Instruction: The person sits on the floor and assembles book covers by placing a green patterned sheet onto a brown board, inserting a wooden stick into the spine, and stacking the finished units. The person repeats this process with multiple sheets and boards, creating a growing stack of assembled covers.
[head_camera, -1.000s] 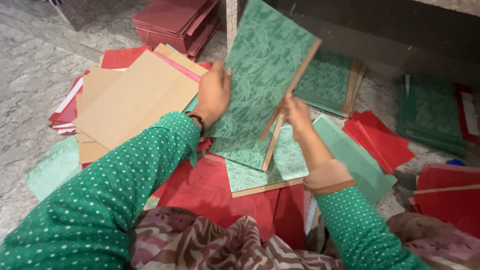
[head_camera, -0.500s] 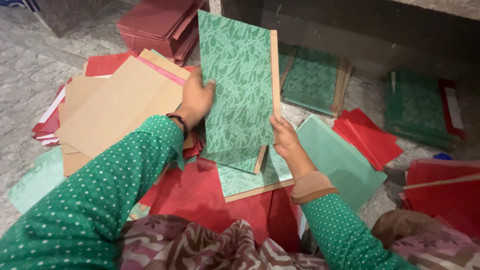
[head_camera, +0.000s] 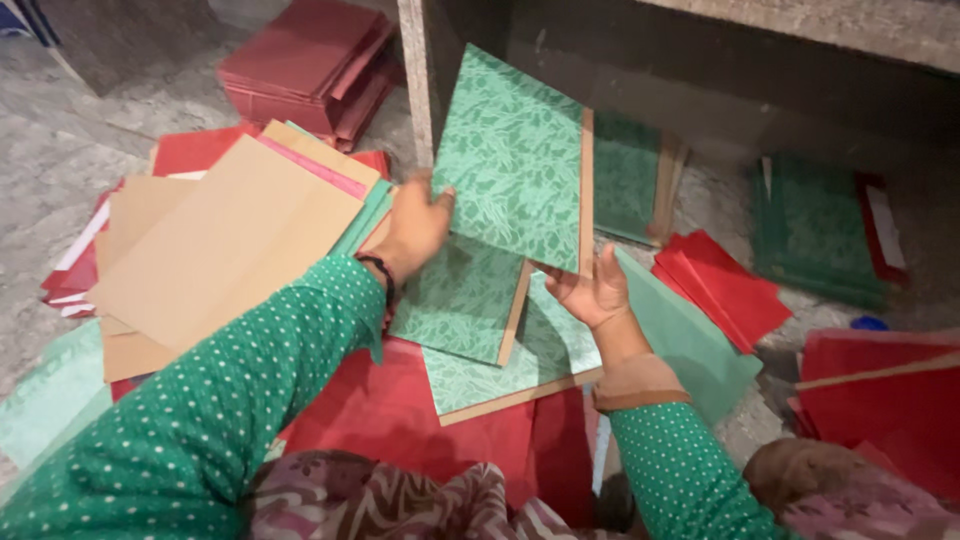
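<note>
I hold up a green patterned board (head_camera: 515, 160) with a tan strip along its right edge, tilted above the floor. My left hand (head_camera: 415, 228) grips its left lower edge. My right hand (head_camera: 590, 290) holds its bottom right corner. Two more green patterned boards (head_camera: 470, 300) lie flat beneath it on red sheets (head_camera: 400, 420). Both sleeves are green with white dots.
A pile of brown cardboard sheets (head_camera: 220, 250) lies to the left. A stack of red covers (head_camera: 300, 60) sits at the back left. Green boards (head_camera: 815, 225) and red sheets (head_camera: 725, 285) lie to the right. A grey post (head_camera: 415, 80) stands behind.
The held green board has swung from upright to leaning right and moved farther from me. My left hand slid down to its lower left edge.
</note>
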